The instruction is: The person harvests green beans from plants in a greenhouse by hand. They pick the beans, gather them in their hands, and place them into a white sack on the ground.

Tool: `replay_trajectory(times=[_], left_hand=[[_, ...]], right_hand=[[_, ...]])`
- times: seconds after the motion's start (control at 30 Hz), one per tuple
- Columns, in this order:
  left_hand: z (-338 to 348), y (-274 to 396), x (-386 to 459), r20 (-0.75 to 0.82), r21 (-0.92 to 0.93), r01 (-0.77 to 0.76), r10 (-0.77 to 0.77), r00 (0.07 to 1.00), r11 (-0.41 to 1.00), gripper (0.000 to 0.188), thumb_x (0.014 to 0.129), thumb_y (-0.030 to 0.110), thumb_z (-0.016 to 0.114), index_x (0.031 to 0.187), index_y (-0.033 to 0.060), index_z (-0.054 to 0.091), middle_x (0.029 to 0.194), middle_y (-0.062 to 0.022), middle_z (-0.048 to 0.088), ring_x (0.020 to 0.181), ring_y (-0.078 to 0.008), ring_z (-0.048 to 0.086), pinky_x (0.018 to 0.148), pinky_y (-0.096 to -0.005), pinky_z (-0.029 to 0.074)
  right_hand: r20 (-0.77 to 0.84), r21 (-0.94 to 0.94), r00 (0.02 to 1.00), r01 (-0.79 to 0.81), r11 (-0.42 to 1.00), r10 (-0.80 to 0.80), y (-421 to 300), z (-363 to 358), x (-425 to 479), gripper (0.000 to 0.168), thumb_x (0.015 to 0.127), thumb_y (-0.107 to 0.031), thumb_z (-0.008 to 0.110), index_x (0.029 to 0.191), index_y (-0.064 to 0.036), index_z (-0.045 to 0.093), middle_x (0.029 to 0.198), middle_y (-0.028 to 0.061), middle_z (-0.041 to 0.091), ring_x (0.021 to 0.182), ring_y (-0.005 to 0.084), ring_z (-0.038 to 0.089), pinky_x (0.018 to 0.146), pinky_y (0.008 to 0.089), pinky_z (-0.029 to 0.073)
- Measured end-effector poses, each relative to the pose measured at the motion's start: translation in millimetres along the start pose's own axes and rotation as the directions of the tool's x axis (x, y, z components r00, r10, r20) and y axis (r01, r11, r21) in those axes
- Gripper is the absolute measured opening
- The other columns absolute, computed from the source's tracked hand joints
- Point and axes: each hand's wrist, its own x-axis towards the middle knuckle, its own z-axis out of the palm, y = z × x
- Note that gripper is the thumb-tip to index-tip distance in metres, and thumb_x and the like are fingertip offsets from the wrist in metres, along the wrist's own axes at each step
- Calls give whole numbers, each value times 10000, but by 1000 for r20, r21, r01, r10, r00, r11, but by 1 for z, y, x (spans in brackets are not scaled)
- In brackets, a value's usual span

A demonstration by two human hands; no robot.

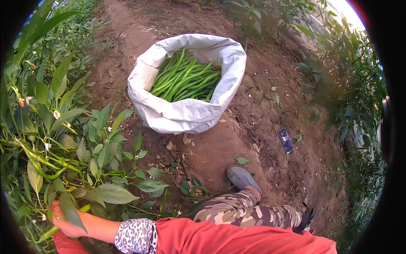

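My right hand [68,220], reaching across to the left from a red sleeve [241,236] with an animal-print cuff [135,235], is closed around a light green chilli pepper [49,234]. A long leaf [70,206] covers part of the hand and its fingers. Pepper plants [104,155] with white flowers surround it, and curved green chillies [52,174] hang just above. More red sleeve [66,243] shows under the hand; my left hand is out of view. Farther ahead stands a white woven sack [187,114] with a rolled rim, holding many long green chillies [187,79].
My leg in camouflage trousers [244,211] and a grey shoe [242,178] rest on bare soil [209,152]. What looks like a smartphone [285,140] lies on the ground at right. Another row of plants [342,85] lines the right side, beside pale sheeting.
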Motion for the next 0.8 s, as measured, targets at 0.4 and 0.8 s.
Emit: replay_trajectory(times=[0.4,0.8], left_hand=[[-24,-29,-26,-3,10,87,-87,996,996,138,831,129,545,796,12,610,914,-211,638,865,-267,634,657,-353,525],[-75,-42,-59,-109,-70,144,-151,982,987,130,846,118,541,798,9,592,929,-192,642,857,-246,639,641,-354,537]], right_hand=[[309,-81,942,-112,990,131,0,2,2,222,643,-65,535,825,48,478,800,205,509,827,386,513,740,433,435],[413,-99,884,-196,976,219,-24,-31,19,176,658,-59,568,830,-24,577,780,149,597,769,346,600,663,419,480]])
